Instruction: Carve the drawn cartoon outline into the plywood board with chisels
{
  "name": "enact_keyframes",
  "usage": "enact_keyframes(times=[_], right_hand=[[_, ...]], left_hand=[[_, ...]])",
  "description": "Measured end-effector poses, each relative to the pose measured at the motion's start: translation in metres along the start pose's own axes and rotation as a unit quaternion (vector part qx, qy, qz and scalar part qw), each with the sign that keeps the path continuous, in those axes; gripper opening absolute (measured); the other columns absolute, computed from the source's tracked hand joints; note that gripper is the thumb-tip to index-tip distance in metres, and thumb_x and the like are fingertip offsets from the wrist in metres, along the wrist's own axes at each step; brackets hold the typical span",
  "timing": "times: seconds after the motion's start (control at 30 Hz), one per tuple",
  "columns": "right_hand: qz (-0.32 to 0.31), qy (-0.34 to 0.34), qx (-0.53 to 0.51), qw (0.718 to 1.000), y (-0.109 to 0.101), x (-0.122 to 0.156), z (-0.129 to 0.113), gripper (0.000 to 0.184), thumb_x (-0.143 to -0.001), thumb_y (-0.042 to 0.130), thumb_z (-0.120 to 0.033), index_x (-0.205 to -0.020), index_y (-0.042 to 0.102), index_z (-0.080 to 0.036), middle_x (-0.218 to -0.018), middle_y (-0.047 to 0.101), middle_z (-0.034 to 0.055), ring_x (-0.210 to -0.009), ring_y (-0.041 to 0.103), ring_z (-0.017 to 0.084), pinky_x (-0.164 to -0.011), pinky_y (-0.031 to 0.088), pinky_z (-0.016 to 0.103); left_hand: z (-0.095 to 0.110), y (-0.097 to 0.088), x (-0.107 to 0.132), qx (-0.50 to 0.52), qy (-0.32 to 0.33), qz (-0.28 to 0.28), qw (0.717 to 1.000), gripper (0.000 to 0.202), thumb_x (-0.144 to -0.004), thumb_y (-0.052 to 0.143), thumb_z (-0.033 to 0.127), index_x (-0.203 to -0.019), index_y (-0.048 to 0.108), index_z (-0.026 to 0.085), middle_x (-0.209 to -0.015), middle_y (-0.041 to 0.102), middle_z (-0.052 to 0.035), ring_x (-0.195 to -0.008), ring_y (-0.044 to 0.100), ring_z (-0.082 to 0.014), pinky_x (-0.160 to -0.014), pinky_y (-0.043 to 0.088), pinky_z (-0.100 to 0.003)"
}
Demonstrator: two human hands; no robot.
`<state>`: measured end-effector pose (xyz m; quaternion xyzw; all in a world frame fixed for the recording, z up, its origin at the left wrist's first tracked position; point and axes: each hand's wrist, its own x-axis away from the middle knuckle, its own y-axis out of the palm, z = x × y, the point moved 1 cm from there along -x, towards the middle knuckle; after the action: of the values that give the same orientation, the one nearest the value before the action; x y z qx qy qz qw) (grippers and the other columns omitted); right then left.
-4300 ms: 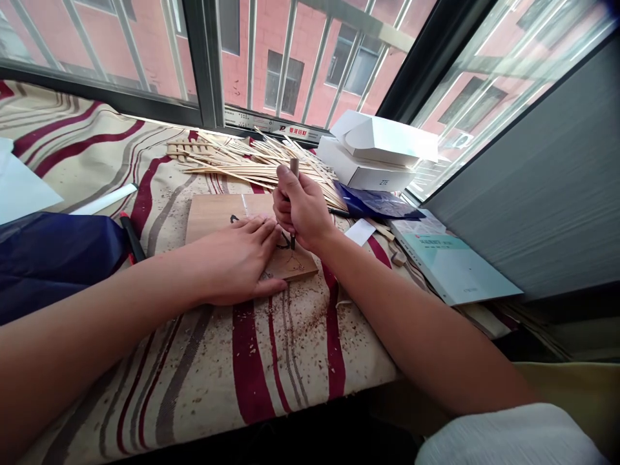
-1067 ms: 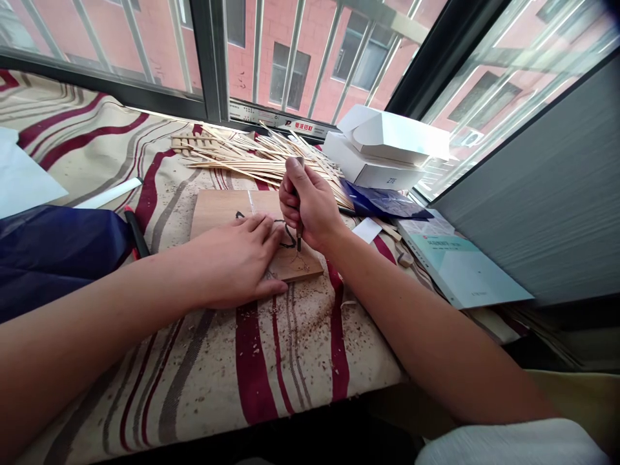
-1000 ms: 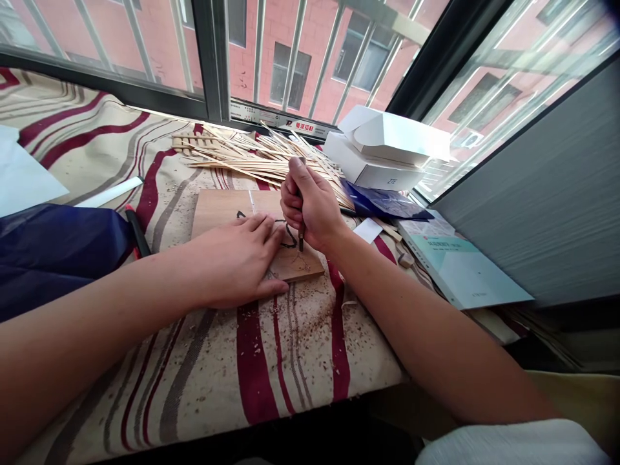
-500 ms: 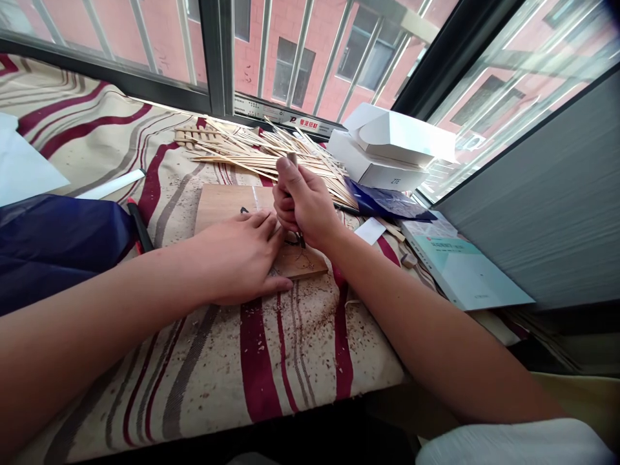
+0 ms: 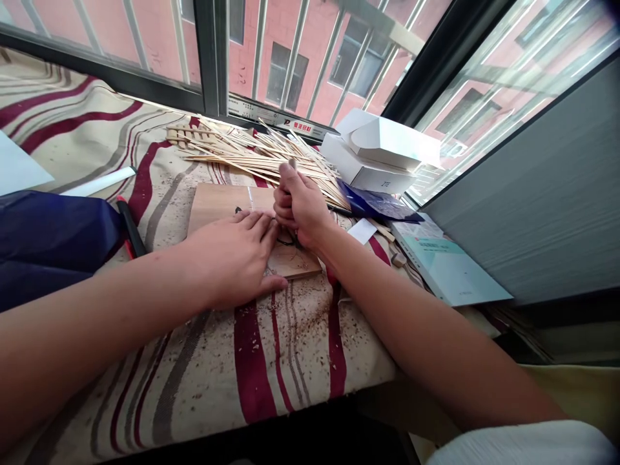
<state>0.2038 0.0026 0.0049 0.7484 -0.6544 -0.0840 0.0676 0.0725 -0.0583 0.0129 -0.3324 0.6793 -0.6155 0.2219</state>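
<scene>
The left hand (image 5: 232,261) lies flat on a wooden board (image 5: 217,201), with its fingers out straight and close together. The right hand (image 5: 304,210) makes a fist around a thin tool (image 5: 292,163) (the top of the handle pokes out, but the tip is hard to see). The fist is over the right side of the board, near some black lines (image 5: 286,242). The board lies on a striped cloth (image 5: 203,407), with little brown crumbs in front and a pile of thin sticks (image 5: 252,155) behind.
</scene>
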Motion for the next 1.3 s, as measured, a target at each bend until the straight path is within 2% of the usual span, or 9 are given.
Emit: enact_keyframes(times=[0.1,0.2,0.27,0.43,0.6,0.77,0.93,1.1,1.3], right_hand=[[0.036,-0.025,-0.021,0.999,-0.003,-0.001,-0.001,0.053,-0.101,0.065,-0.06,-0.077,0.032,-0.027,-0.051,0.025,-0.0133,-0.041,0.019,0.006,-0.038,0.014,0.023],[-0.057,-0.004,-0.024,0.998,-0.002,0.001,-0.003,0.053,-0.102,0.063,-0.061,-0.075,0.032,-0.027,-0.052,0.027,-0.0129,-0.041,0.018,0.006,-0.038,0.014,0.022],[-0.076,0.022,-0.031,0.996,-0.001,0.002,-0.004,0.054,-0.103,0.062,-0.063,-0.075,0.031,-0.027,-0.052,0.025,-0.0133,-0.041,0.017,0.006,-0.038,0.013,0.022],[0.075,-0.009,-0.058,0.995,-0.004,0.001,-0.004,0.053,-0.103,0.062,-0.06,-0.077,0.03,-0.027,-0.049,0.026,-0.0142,-0.039,0.018,0.006,-0.036,0.014,0.022],[-0.048,0.014,-0.041,0.998,-0.002,0.003,-0.003,0.057,-0.102,0.059,-0.066,-0.075,0.028,-0.027,-0.05,0.025,-0.0138,-0.04,0.014,0.005,-0.038,0.012,0.022],[0.075,-0.08,-0.037,0.993,-0.005,0.005,0.001,0.056,-0.097,0.068,-0.064,-0.076,0.031,-0.027,-0.051,0.03,-0.0125,-0.042,0.019,0.006,-0.04,0.015,0.023],[-0.09,-0.017,-0.019,0.996,0.002,0.009,-0.004,0.055,-0.099,0.064,-0.065,-0.075,0.032,-0.028,-0.052,0.029,-0.0117,-0.043,0.018,0.007,-0.04,0.015,0.024],[-0.033,0.0,-0.06,0.998,0.006,0.011,-0.002,0.059,-0.099,0.062,-0.069,-0.075,0.027,-0.028,-0.051,0.023,-0.0141,-0.042,0.012,0.006,-0.038,0.011,0.024],[-0.045,-0.063,-0.05,0.996,-0.007,0.012,-0.017,0.06,-0.097,0.061,-0.074,-0.074,0.03,-0.028,-0.053,0.026,-0.012,-0.041,0.016,0.008,-0.037,0.013,0.026]], left_hand=[[0.0,0.0,0.0,-0.007,-0.005,-0.019,1.0,0.098,-0.104,0.047,0.069,-0.167,0.033,-0.005,-0.171,0.034,-0.032,-0.16,0.035,-0.0451,-0.131,0.027,-0.052],[0.0,-0.001,0.0,-0.003,-0.014,-0.025,1.0,0.096,-0.103,0.047,0.071,-0.166,0.039,-0.002,-0.17,0.038,-0.03,-0.158,0.038,-0.0443,-0.131,0.027,-0.05],[0.0,-0.001,0.0,0.001,-0.01,-0.019,1.0,0.097,-0.103,0.047,0.072,-0.165,0.04,-0.002,-0.17,0.038,-0.0293,-0.159,0.038,-0.0444,-0.13,0.028,-0.051],[-0.002,0.001,0.0,-0.014,0.007,-0.022,1.0,0.096,-0.105,0.043,0.067,-0.168,0.031,-0.005,-0.172,0.03,-0.0321,-0.16,0.033,-0.0463,-0.128,0.032,-0.055],[-0.002,0.0,0.0,0.006,-0.001,-0.011,1.0,0.096,-0.103,0.045,0.071,-0.165,0.04,-0.002,-0.17,0.037,-0.0305,-0.159,0.037,-0.0452,-0.129,0.03,-0.053],[-0.001,-0.002,0.001,0.002,-0.008,-0.032,0.999,0.095,-0.105,0.045,0.067,-0.169,0.03,-0.002,-0.173,0.03,-0.03,-0.161,0.033,-0.0445,-0.13,0.029,-0.052],[-0.002,-0.002,0.001,0.013,-0.005,-0.025,1.0,0.092,-0.103,0.047,0.069,-0.162,0.046,-0.002,-0.165,0.047,-0.0312,-0.156,0.043,-0.0441,-0.129,0.03,-0.052],[-0.004,-0.002,0.001,-0.004,0.014,-0.01,1.0,0.09,-0.104,0.044,0.07,-0.16,0.049,0.0,-0.164,0.048,-0.0305,-0.155,0.044,-0.0444,-0.127,0.034,-0.053],[-0.002,0.004,0.003,-0.027,-0.002,-0.002,1.0,0.091,-0.105,0.045,0.068,-0.165,0.04,0.0,-0.169,0.041,-0.0296,-0.157,0.041,-0.043,-0.128,0.032,-0.052]])
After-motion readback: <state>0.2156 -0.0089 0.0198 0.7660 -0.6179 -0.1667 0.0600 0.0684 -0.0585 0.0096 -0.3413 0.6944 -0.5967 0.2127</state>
